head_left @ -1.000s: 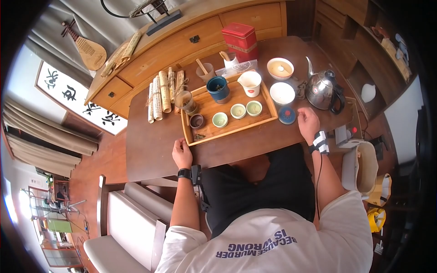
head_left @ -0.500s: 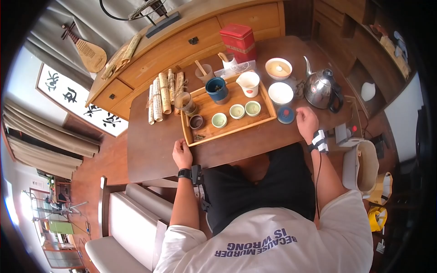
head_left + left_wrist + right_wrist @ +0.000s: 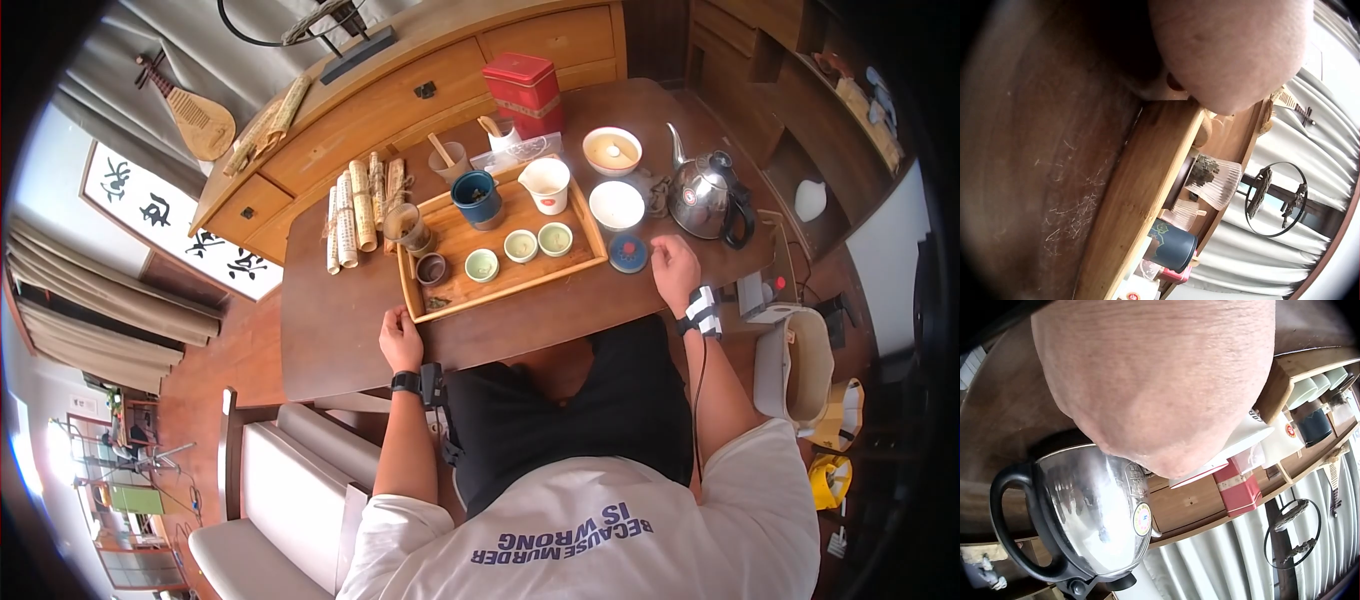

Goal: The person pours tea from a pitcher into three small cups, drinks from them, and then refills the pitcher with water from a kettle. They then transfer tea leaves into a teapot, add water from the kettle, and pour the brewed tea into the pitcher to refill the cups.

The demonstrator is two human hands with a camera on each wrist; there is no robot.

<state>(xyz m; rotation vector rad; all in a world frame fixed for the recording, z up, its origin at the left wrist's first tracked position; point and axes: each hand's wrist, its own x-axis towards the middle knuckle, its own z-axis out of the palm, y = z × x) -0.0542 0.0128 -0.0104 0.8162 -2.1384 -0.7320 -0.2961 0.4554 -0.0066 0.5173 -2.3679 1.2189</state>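
My left hand [image 3: 402, 338] rests at the table's front edge, just below the near left corner of a wooden tray [image 3: 510, 291]. Its fingers are loosely curled around nothing. My right hand [image 3: 677, 270] lies loosely curled beside a round blue lid-like disc [image 3: 629, 253], holding nothing. On the tray stand a dark blue cup [image 3: 478, 207] with leaves inside, a white pouring pitcher [image 3: 546, 188], pale green teacups [image 3: 481, 265], a small dark cup [image 3: 432, 268] and a ribbed glass [image 3: 408, 228]. In both wrist views the hand's back hides its fingers.
Right of the tray are a white bowl [image 3: 617, 205], another bowl [image 3: 612, 150] with something inside, and a steel kettle [image 3: 1094, 509] with a black handle. A red tin [image 3: 525, 92] stands behind. Rolled scrolls [image 3: 347, 215] lie at the left; a bin [image 3: 792, 365] is at the lower right.
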